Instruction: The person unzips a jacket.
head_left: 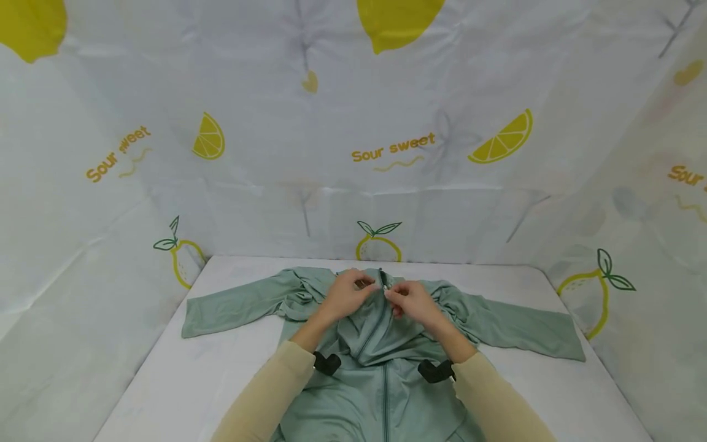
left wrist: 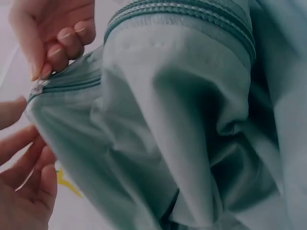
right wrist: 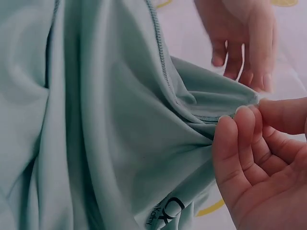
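Observation:
A pale green zip-up jacket [head_left: 359, 393] lies spread with its front zipper [head_left: 385, 393] facing up. At the collar, my right hand [head_left: 411, 299] pinches the small zipper pull [left wrist: 37, 87] between thumb and curled forefinger. The right wrist view shows those fingertips gathered at the peak of the lifted fabric. Just left of it, my left hand [head_left: 348, 293] is close to the collar edge. Its thumb and fingers [left wrist: 21, 148] are apart beside the zipper's top, with a gap between them in the left wrist view.
Both jacket sleeves [head_left: 237, 307] stretch out sideways over the white table [head_left: 166, 393]. A lemon-printed white curtain [head_left: 276, 153] surrounds the far side and both flanks. Dark printed lettering [right wrist: 165, 211] shows on the jacket in the right wrist view.

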The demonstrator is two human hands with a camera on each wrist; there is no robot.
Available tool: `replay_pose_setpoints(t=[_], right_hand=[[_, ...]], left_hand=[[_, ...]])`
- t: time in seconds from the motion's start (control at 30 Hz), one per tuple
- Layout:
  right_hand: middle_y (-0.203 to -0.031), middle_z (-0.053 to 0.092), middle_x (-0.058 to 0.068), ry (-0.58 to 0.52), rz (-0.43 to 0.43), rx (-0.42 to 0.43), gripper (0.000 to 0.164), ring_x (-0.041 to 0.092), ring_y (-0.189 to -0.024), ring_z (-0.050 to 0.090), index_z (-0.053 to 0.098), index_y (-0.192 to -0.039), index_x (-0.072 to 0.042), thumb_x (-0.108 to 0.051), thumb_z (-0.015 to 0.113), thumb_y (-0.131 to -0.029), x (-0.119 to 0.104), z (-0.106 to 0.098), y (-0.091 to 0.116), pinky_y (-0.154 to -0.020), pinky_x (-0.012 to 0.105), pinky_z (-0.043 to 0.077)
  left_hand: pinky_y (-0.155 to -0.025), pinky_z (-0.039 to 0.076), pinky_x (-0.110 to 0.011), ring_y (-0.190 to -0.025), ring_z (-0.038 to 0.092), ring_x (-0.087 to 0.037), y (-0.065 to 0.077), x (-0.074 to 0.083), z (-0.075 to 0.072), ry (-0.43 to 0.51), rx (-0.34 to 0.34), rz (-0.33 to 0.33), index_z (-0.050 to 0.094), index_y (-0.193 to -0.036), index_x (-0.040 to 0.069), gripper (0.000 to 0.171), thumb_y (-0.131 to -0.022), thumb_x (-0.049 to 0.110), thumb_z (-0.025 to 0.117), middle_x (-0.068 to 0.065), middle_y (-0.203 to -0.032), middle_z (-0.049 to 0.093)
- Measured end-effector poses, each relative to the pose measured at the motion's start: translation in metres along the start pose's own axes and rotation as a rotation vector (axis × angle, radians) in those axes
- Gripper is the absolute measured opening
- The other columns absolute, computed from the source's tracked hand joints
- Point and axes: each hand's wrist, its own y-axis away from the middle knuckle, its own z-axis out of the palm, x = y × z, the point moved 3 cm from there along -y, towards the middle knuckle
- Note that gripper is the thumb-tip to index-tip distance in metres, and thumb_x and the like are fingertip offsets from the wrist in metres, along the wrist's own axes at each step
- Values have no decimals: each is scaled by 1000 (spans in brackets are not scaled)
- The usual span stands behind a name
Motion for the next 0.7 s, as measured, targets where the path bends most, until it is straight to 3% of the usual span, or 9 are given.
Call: replay_pose_setpoints(t=[0.1, 0.2, 0.4, 0.53, 0.7], right_hand=[[-77, 59, 11, -12, -12, -21, 27, 19, -65, 58, 64, -93, 8, -15, 59, -105, -3, 1, 1, -72, 55, 55], [-73, 58, 11, -1, -35, -38, 29, 23, -63, 57, 63, -89, 7, -16, 59, -105, -3, 3, 2, -69, 51, 55], [-58, 53, 7, 110, -89, -98, 31, 42, -59, 55, 61, -78, 0, -16, 59, -105, 5, 10, 9, -56, 35, 46], [-58, 53, 5, 119, -87, -126, 31, 47, -61, 55, 62, -78, -1, -17, 60, -105, 7, 11, 14, -55, 36, 46], [-63, 56, 8, 71, -101, -106, 29, 34, -59, 58, 64, -83, 2, -17, 59, -105, 0, 7, 15, -59, 44, 53]], left_hand=[[-71, 53, -31, -84, 63, -17, -1, 1, 6, 57, -44, 2, 76, -106, 6, 19, -101, 22, 68, -6, -98, 70], [-64, 51, -30, -75, 60, -14, -4, -2, 6, 113, -30, -42, 76, -101, 6, 18, -102, 22, 66, -5, -91, 70], [-71, 52, -37, -79, 61, -19, -8, -9, -13, 196, 132, -153, 75, -99, 0, 17, -101, 14, 66, -10, -90, 69], [-73, 52, -40, -82, 63, -23, -6, -14, -18, 195, 177, -200, 75, -100, 0, 17, -101, 14, 66, -11, -92, 69], [-71, 51, -37, -79, 60, -18, 1, -14, -16, 121, 214, -209, 71, -99, 4, 18, -100, 21, 69, -6, -90, 65]])
